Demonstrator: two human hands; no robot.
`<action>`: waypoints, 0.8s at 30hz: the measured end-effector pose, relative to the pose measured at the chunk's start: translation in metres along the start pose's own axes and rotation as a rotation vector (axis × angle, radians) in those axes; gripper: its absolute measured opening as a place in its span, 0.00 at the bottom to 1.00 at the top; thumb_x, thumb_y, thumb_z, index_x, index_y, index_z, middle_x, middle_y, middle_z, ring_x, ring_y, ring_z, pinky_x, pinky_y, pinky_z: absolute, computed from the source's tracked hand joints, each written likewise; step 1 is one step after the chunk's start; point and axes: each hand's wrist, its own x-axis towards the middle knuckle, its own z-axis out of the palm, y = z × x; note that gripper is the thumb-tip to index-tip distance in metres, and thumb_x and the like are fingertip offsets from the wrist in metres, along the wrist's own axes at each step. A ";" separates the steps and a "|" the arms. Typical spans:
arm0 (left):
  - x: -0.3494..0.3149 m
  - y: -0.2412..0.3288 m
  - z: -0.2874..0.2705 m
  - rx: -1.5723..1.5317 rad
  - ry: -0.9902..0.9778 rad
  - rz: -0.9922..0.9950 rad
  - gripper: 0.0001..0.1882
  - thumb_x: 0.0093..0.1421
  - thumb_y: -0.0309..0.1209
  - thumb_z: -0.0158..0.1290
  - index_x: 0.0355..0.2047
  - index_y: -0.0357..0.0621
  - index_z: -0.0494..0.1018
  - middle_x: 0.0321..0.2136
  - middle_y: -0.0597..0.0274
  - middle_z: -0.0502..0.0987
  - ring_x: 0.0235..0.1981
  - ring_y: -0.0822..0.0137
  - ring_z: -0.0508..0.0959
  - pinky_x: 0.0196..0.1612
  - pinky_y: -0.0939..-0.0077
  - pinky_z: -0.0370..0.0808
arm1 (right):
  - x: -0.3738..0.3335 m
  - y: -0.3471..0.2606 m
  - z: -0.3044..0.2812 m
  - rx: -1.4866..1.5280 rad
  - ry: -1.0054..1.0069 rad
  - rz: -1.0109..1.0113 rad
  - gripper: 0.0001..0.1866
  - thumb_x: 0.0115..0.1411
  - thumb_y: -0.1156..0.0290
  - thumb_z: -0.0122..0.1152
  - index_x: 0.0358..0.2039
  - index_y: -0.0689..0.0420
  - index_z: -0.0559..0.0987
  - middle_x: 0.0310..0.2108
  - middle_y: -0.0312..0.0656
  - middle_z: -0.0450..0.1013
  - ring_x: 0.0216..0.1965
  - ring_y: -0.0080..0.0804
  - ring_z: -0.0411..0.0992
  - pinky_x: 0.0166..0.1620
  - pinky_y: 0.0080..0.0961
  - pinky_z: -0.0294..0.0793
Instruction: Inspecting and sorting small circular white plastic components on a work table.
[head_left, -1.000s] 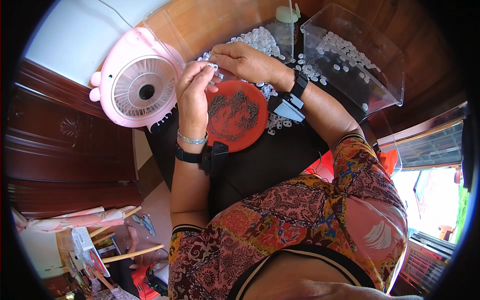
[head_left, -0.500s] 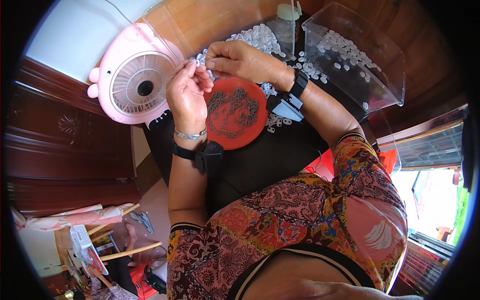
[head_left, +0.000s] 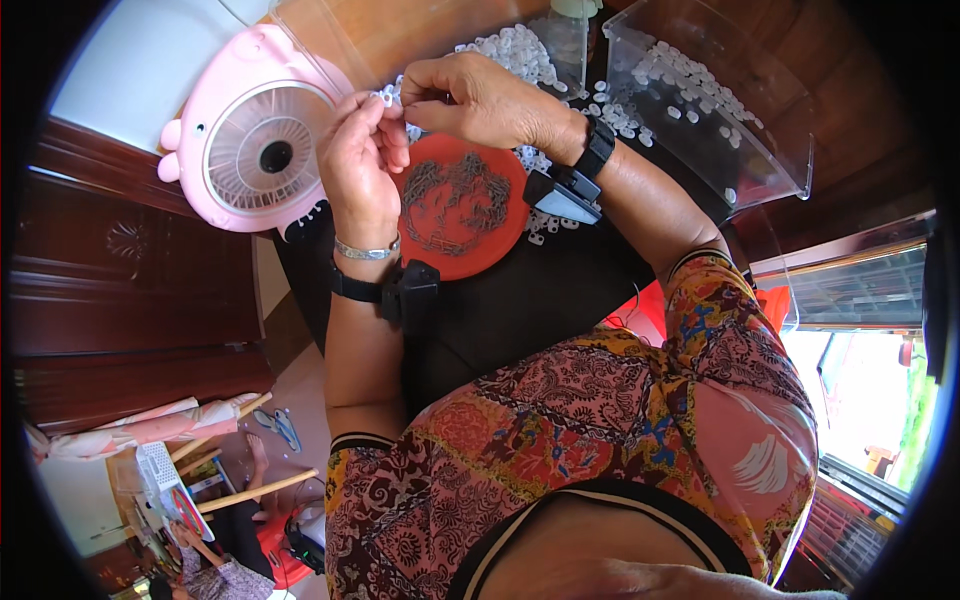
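Observation:
My left hand (head_left: pixel 360 165) is raised above the far left of the dark table, its thumb and fingertips pinched on a small white plastic piece (head_left: pixel 386 97) with a hole in it. My right hand (head_left: pixel 480 105) comes in close from the right, fingers curled and thumb pressed in beside that piece; whatever its fingertips hold is hidden. Below both hands lies a round orange-red plate (head_left: pixel 452 266) with many thin grey metal pins, nail-like, (head_left: pixel 484 195) spread in a rough ring. More white pieces (head_left: pixel 510 50) are heaped behind my right hand, and some lie under its wrist.
A pink animal-shaped fan (head_left: pixel 222 110) stands left of my left hand. Clear plastic bins (head_left: pixel 765 185) with white pieces stand at the back and right. A lidded jar (head_left: pixel 575 12) is at the back. Another person's hand (head_left: pixel 188 535) shows at lower left, by a small table.
The whole view has shifted a little, so plate, fan and hands sit slightly higher and further left. Both hands keep together at the white piece, with the right fingers slightly more curled.

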 end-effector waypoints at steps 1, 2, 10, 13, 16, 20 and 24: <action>0.000 0.000 0.000 0.035 0.025 0.015 0.10 0.59 0.32 0.47 0.26 0.38 0.71 0.13 0.66 0.68 0.12 0.76 0.65 0.15 0.85 0.56 | 0.000 0.002 0.002 -0.016 0.000 -0.006 0.08 0.56 0.70 0.55 0.32 0.62 0.75 0.20 0.40 0.71 0.22 0.23 0.66 0.27 0.23 0.67; -0.001 0.001 0.001 0.061 0.044 0.055 0.10 0.59 0.31 0.47 0.25 0.38 0.72 0.13 0.67 0.67 0.11 0.78 0.63 0.14 0.86 0.55 | 0.000 0.002 0.004 -0.031 -0.001 -0.012 0.08 0.56 0.70 0.54 0.32 0.62 0.75 0.19 0.41 0.70 0.22 0.24 0.66 0.27 0.24 0.66; -0.003 0.009 0.006 0.046 0.109 0.149 0.10 0.58 0.29 0.47 0.25 0.35 0.72 0.13 0.65 0.67 0.12 0.76 0.63 0.16 0.84 0.56 | -0.007 0.019 0.014 -0.453 -0.252 -0.051 0.10 0.54 0.66 0.52 0.25 0.61 0.74 0.19 0.51 0.69 0.25 0.50 0.69 0.29 0.40 0.67; -0.006 0.014 0.007 0.053 0.078 0.227 0.10 0.58 0.29 0.47 0.26 0.34 0.72 0.14 0.64 0.69 0.12 0.76 0.64 0.16 0.85 0.57 | -0.011 0.032 0.026 -0.489 -0.261 -0.050 0.08 0.52 0.67 0.54 0.26 0.58 0.76 0.21 0.49 0.71 0.26 0.49 0.70 0.31 0.41 0.68; -0.006 0.012 0.007 0.068 0.069 0.241 0.10 0.58 0.29 0.47 0.26 0.34 0.72 0.14 0.64 0.69 0.12 0.76 0.64 0.17 0.85 0.58 | -0.012 0.033 0.031 -0.423 -0.319 -0.076 0.07 0.50 0.68 0.55 0.26 0.57 0.76 0.22 0.48 0.72 0.27 0.47 0.71 0.31 0.39 0.69; -0.008 0.013 0.006 0.070 0.080 0.220 0.10 0.58 0.29 0.47 0.26 0.34 0.73 0.14 0.65 0.69 0.12 0.76 0.65 0.17 0.85 0.59 | -0.014 0.019 0.035 -0.249 -0.590 -0.061 0.08 0.47 0.70 0.56 0.28 0.58 0.77 0.24 0.46 0.73 0.29 0.45 0.72 0.32 0.37 0.70; -0.008 0.014 0.008 0.060 0.067 0.231 0.10 0.58 0.29 0.47 0.26 0.34 0.73 0.14 0.65 0.69 0.13 0.76 0.65 0.17 0.85 0.59 | -0.023 0.033 0.052 -0.152 -0.559 -0.118 0.09 0.45 0.71 0.56 0.29 0.59 0.78 0.25 0.47 0.73 0.30 0.45 0.73 0.33 0.37 0.70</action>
